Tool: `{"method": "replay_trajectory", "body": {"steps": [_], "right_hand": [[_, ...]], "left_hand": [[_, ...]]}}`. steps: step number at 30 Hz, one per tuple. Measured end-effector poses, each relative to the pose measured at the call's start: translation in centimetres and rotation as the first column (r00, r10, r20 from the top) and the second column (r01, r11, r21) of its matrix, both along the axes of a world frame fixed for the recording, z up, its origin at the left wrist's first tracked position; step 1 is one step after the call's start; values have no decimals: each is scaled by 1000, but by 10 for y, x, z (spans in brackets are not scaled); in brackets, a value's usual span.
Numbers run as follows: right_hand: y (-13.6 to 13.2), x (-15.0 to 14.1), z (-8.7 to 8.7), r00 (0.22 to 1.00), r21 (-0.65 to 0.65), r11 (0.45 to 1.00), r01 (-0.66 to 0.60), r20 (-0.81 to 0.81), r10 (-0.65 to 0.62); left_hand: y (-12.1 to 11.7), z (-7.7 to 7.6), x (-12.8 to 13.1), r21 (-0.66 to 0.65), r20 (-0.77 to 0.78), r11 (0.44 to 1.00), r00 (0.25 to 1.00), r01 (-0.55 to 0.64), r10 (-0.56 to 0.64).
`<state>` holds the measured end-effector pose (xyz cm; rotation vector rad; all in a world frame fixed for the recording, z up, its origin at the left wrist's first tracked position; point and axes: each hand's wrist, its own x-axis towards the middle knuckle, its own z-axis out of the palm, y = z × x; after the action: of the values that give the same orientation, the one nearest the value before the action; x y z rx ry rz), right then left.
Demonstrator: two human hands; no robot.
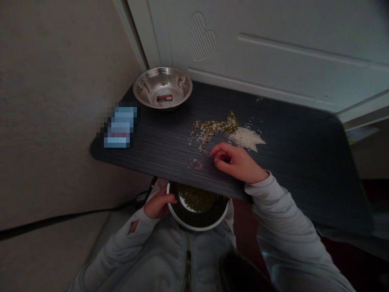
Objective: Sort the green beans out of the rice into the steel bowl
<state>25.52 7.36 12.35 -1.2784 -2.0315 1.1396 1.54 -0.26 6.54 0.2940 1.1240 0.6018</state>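
A bowl with a pale rim [199, 228] sits at my lap under the table's near edge, holding small green beans [196, 198] that look like mung beans. Wrapped on the bowl's left rim is my left hand [158, 202], thumb over the edge. My right hand [237, 162] is low over the dark table, its fingers curved and the thumb apart from them, with nothing visible between. Just beyond its fingertips lie green beans mixed with white grains [212, 129]. A pile of white rice [247, 138] spreads to the right of them. A few stray grains [197, 164] lie left of this hand.
A shiny steel basin [162, 103] with a dark label inside stands at the back left of the dark tabletop [304, 162]. Left of it lies a blurred-out, lit phone-like screen [120, 127]. A white door panel [273, 61] rises along the far edge.
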Motion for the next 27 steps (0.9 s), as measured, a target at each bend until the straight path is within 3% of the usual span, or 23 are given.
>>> {"method": "replay_trajectory", "body": {"steps": [5, 14, 27], "right_hand": [[1, 0, 1, 1000, 13, 1000, 17, 7, -17], [2, 1, 1, 999, 27, 998, 52, 11, -52], [4, 1, -1, 995, 40, 995, 93, 21, -94]], "left_hand": [[1, -1, 0, 9, -6, 1000, 1000, 1, -1], [0, -17, -4, 14, 0, 1000, 1000, 10, -10], [0, -18, -4, 51, 52, 999, 999, -2, -1]]}}
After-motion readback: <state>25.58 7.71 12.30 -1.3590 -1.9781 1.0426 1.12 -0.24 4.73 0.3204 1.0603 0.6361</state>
